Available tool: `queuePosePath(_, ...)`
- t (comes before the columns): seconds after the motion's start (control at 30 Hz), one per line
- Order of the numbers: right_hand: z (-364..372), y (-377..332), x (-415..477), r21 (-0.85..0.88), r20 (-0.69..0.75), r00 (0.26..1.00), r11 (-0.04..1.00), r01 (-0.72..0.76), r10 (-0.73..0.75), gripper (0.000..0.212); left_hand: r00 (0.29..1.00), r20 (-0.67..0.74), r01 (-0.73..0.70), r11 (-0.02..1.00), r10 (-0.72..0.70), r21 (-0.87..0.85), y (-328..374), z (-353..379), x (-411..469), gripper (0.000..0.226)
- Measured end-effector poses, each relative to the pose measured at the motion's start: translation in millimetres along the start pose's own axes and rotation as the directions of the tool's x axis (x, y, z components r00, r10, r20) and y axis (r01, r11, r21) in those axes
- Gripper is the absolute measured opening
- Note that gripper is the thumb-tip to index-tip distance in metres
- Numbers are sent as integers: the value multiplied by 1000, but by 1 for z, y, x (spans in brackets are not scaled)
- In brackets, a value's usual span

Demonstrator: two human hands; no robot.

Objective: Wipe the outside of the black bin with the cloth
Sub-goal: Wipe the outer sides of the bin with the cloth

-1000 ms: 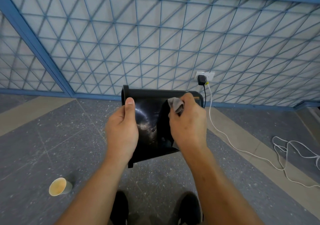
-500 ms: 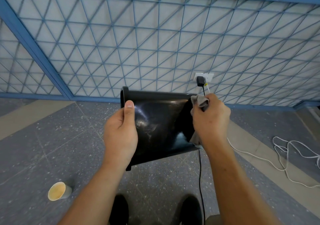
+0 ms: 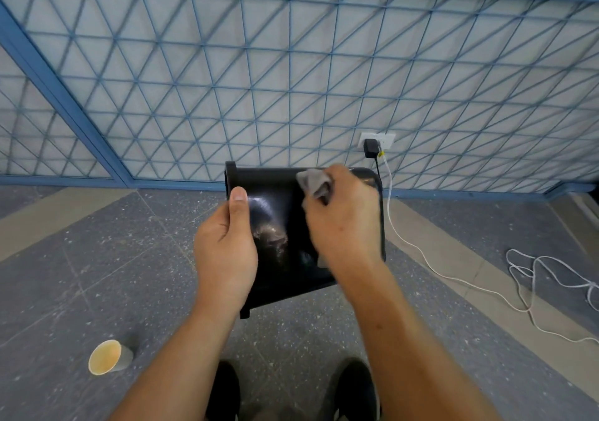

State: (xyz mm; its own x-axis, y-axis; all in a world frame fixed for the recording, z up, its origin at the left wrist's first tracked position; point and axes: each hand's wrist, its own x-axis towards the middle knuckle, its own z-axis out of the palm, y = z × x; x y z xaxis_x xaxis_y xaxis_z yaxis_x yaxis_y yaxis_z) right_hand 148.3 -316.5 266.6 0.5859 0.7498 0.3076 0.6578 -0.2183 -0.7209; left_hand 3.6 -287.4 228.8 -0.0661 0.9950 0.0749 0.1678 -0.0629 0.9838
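A glossy black bin [image 3: 278,239] is held in the air on its side, one outer wall facing me. My left hand [image 3: 225,252] grips its left edge, thumb lying on the wall. My right hand [image 3: 343,222] presses a small grey cloth [image 3: 314,182] against the upper right of that wall; the cloth pokes out above my fingers. The right part of the bin is hidden behind this hand. The hand looks slightly blurred.
A paper cup [image 3: 108,356] lies on its side on the speckled floor at lower left. A black charger [image 3: 369,148] sits in a wall socket, and a white cable [image 3: 460,279] trails over the floor to the right. My shoes [image 3: 223,391] show at the bottom. Blue mesh fencing stands behind.
My right hand with the cloth has slid left from the bin's right edge onto the facing wall. The left hand and bin stay almost still.
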Motion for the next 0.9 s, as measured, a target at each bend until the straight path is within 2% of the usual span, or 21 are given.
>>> queuePosePath(0.1,-22,36,20,-28,-71,983,985,-169,167,11,1000,24,3,999,-2,-40,-5,-4,4,85)
queuePosePath(0.23,-30,54,23,-44,-132,967,973,-224,217,25,998,61,-11,999,13,-38,-4,-4,6,78)
queuePosePath(0.33,-19,40,17,-62,-102,985,988,-143,136,15,998,68,6,998,-2,-59,-3,-3,6,84)
queuePosePath(0.4,-8,23,8,-25,-47,998,999,-46,45,5,998,53,-21,998,24,-54,-3,-2,5,73)
queuePosePath(0.47,2,6,-4,49,49,996,997,67,-70,6,998,44,-34,999,35,-32,-2,-2,5,69)
queuePosePath(0.57,11,-10,-21,30,183,945,962,271,-271,7,999,22,29,999,-29,-18,-4,-5,8,87)
queuePosePath(0.63,10,-12,-26,-11,263,904,936,352,-337,11,996,15,88,994,-87,-61,-4,-8,11,89)
queuePosePath(0.7,4,-9,-23,-29,271,913,946,324,-304,11,993,23,121,988,-120,-92,-3,-10,14,91)
queuePosePath(0.8,-3,-4,-14,-7,168,969,982,187,-183,10,991,63,120,990,-115,-71,-1,-9,10,98)
queuePosePath(0.9,-1,-13,-15,14,156,966,978,207,-206,10,993,53,105,993,-102,-61,0,-4,8,83)
